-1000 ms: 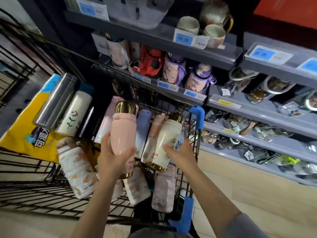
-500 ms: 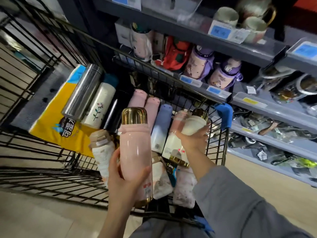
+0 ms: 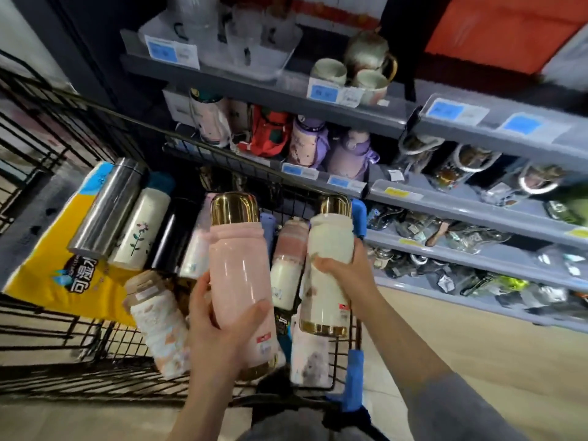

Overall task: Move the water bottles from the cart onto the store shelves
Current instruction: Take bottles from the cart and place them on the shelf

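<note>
My left hand grips a pink bottle with a gold cap, held upright above the black wire cart. My right hand grips a cream bottle with a gold cap and gold base, lifted over the cart's right side. Several more bottles lie in the cart: a steel one, a white one with a flower, a black one, a patterned one. The grey store shelves stand ahead and to the right.
A yellow and blue pack lies at the cart's left. The shelf behind the cart holds purple, red and pink bottles. Mugs sit one shelf higher. Packaged glassware fills the lower right shelves. Blue corner guards mark the cart's right edge.
Both bottles have risen higher out of the cart. The cream bottle in my right hand now stands more upright and has moved right, toward the shelves.
</note>
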